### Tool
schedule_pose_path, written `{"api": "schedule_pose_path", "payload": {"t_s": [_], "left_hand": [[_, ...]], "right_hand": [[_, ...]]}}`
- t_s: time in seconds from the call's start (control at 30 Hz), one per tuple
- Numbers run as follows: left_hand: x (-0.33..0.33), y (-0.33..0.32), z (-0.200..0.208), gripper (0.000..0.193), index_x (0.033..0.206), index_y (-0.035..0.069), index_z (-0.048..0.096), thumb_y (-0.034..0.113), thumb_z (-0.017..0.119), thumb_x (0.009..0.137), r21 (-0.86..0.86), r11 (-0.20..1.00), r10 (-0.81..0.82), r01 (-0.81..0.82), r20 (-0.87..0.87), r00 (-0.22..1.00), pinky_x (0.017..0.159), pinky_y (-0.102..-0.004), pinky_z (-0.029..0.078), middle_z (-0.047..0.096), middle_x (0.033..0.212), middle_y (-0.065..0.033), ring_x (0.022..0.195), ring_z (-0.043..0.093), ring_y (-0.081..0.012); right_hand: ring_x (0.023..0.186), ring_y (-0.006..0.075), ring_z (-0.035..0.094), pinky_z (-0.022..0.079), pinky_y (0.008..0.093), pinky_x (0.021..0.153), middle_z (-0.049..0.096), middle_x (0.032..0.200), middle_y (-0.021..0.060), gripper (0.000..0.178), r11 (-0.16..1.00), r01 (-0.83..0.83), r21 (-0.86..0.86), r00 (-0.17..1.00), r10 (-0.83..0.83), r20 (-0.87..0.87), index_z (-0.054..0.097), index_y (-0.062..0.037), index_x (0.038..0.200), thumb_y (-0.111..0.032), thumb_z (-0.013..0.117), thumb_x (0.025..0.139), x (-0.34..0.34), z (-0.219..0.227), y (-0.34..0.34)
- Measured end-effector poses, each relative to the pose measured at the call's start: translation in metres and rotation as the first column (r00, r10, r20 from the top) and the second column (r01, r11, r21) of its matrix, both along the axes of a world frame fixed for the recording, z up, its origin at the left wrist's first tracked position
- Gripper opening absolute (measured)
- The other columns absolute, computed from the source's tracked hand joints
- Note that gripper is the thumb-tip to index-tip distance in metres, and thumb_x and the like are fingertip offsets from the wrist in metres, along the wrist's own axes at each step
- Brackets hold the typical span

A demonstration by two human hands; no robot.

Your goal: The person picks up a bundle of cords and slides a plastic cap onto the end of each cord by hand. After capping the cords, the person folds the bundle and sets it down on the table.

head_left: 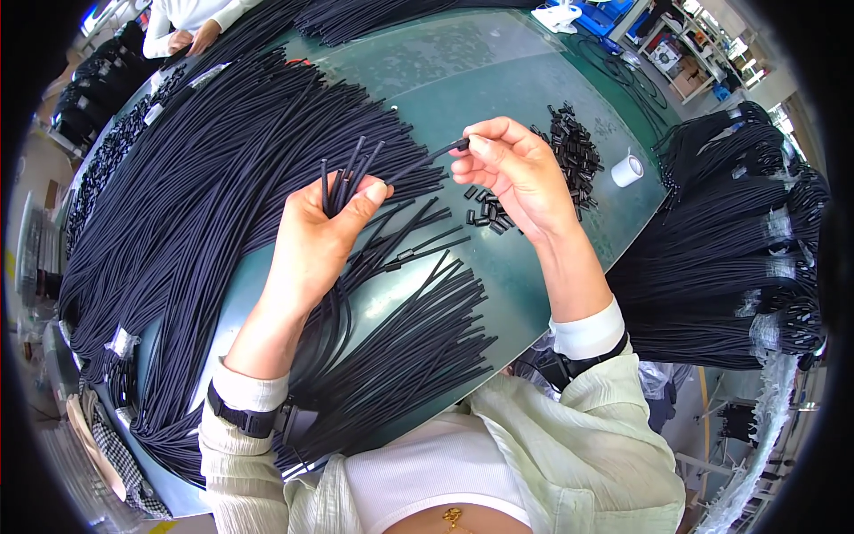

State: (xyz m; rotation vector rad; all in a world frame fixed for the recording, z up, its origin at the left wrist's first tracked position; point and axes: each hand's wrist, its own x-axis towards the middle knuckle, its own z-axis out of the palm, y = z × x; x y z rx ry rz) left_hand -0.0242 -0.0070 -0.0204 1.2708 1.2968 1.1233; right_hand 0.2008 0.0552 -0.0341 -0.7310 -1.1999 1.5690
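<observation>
the left hand [313, 233] has its grip closed around a small bunch of black cords [345, 178] with the ends up so one can be picked, while the right hand [516, 173] pinches a small black cap [460, 144] onto one cord end above the green tabletop [498, 80], near the pile of loose caps [574, 151].

A wide green-topped bench [498, 80] with a glossy surface fills the middle of the view, catching bright daylight in pale patches. Beyond its far edge, at upper right, stand open metal storage shelves [703, 44] stacked with cardboard boxes, beside blue plastic crates [614, 16]. A pale grey floor [712, 418] shows at lower right. Another person in a white top [191, 18] sits at the far left end.
</observation>
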Motion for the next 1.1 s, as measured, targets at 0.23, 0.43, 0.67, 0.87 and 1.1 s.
{"api": "schedule_pose_path", "payload": {"t_s": [0.23,0.43,0.67,0.87,1.1], "left_hand": [[0.0,-0.002,0.005,0.016,0.09,0.0,0.065,0.016,0.066,0.088,-0.019,1.0,-0.003,0.004,0.008,1.0,0.072,-0.0216,0.045,0.066,0.082,-0.0011,0.075,0.055,-0.0047],[-0.003,-0.006,0.013,0.015,0.089,0.002,0.065,0.016,0.065,0.088,-0.046,0.998,-0.042,0.038,-0.086,0.995,0.063,-0.0199,0.041,0.063,0.078,0.0018,0.066,0.05,-0.0023],[0.0,-0.005,0.009,0.021,0.087,0.007,0.063,0.028,0.061,0.09,-0.103,0.986,-0.125,0.13,0.058,0.991,0.042,-0.0195,0.021,0.038,0.053,0.0103,0.045,0.029,0.0002],[0.009,-0.009,0.018,0.022,0.085,0.003,0.063,0.023,0.059,0.092,-0.095,0.977,-0.185,0.19,0.054,0.981,0.048,-0.0191,0.029,0.051,0.064,0.0078,0.054,0.038,-0.0006],[-0.001,-0.003,0.016,0.027,0.086,0.005,0.062,0.029,0.055,0.094,-0.059,0.979,-0.2,0.193,-0.138,0.97,0.045,-0.0187,0.027,0.046,0.059,0.0078,0.05,0.037,-0.0012]], "right_hand": [[0.08,0.017,0.066,0.056,0.0302,0.074,0.066,0.092,0.0107,0.015,0.997,-0.032,-0.07,0.995,0.025,-0.102,0.059,-0.0016,0.102,-0.01,0.058,0.09,0.002,0.0,-0.002],[0.077,0.0164,0.065,0.055,0.0297,0.073,0.065,0.09,0.0096,0.015,0.969,-0.028,0.246,0.984,-0.017,0.178,0.059,-0.0015,0.102,-0.009,0.059,0.089,0.006,0.003,-0.003],[0.075,0.0149,0.063,0.053,0.0279,0.071,0.064,0.088,0.009,0.013,0.984,0.0,0.177,1.0,-0.004,0.023,0.06,-0.0006,0.099,-0.006,0.062,0.087,-0.004,0.007,-0.012],[0.077,0.0133,0.062,0.051,0.0253,0.07,0.064,0.086,0.0086,0.016,0.949,-0.197,0.247,0.934,0.105,0.342,0.06,0.0011,0.102,-0.008,0.06,0.089,-0.021,0.012,-0.02],[0.075,0.0111,0.061,0.05,0.0237,0.067,0.064,0.086,0.0067,0.017,0.953,-0.181,0.243,0.944,0.099,0.314,0.062,0.0004,0.099,-0.014,0.058,0.09,-0.025,0.022,-0.021]]}}
